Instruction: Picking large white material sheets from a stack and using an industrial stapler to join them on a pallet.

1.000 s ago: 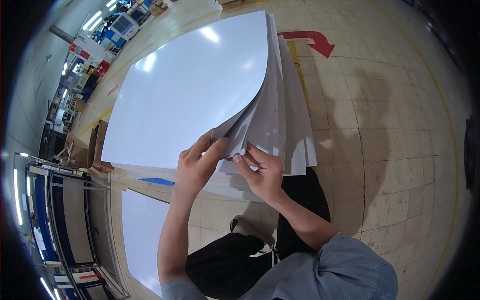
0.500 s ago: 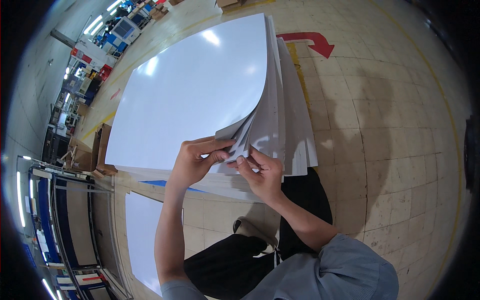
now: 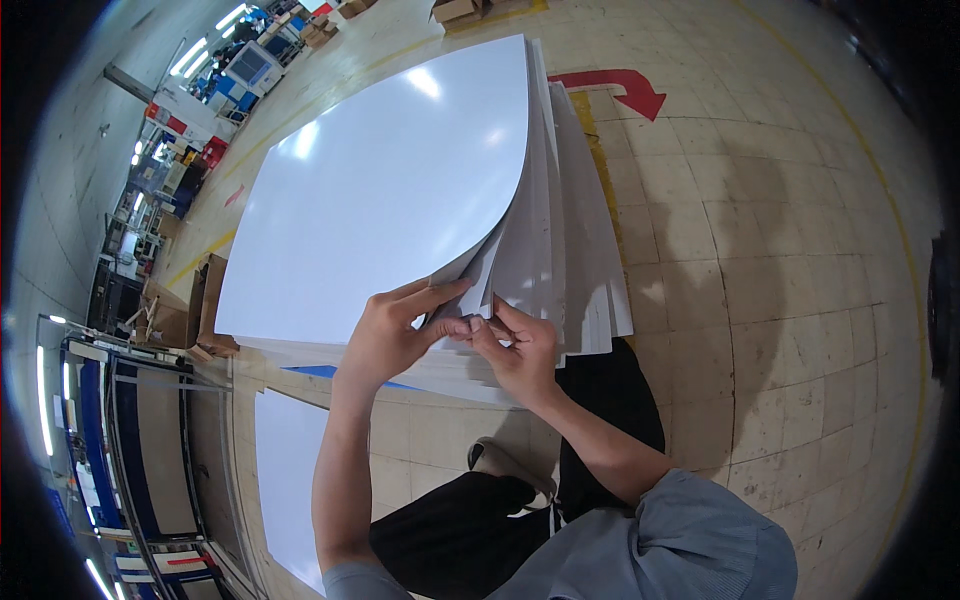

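Observation:
A tall stack of large, glossy white sheets [image 3: 390, 190] stands before me, its near right corner bent upward and fanned into several layers. At that corner my left hand [image 3: 392, 330] is closed on the lifted sheets, its fingers under the top one and the thumb reaching to the right. My right hand [image 3: 522, 352] pinches the edge of another sheet [image 3: 484, 280] just beneath, thumb and forefinger together. The fingertips of both hands nearly meet. How many sheets each hand holds is hidden.
A lower white sheet [image 3: 290, 470] lies left of my legs. Beyond the stack's left side is an open cardboard box [image 3: 205, 300]; metal racks [image 3: 150, 440] stand at left. A red arrow [image 3: 640, 92] and yellow lines mark the tiled floor. My shoe [image 3: 490, 458] is close to the stack.
My left thumb has moved right, toward my right fingertips. The right hand has shifted slightly left, and the fanned sheets at the corner lie closer together.

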Tool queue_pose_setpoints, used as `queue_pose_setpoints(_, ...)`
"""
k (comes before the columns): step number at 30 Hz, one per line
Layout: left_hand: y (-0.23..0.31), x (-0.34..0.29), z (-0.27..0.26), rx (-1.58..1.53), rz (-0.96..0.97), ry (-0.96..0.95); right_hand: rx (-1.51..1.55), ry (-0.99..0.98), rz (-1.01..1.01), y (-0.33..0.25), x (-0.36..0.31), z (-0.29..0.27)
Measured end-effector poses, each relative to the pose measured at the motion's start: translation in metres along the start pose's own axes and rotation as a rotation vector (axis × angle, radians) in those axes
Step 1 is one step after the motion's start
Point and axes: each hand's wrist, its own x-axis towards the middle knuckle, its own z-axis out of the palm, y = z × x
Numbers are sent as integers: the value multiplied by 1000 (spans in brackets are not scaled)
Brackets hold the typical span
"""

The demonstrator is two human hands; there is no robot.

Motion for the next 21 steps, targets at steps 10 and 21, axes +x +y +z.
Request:
queue_pose_setpoints(10, -1, -1, 5, 186, -41, 209, 140, -19, 44, 5, 1, 2)
queue_pose_setpoints(21, -11, 2, -4, -42, -95, -96, 4, -63, -20, 9, 4, -4)
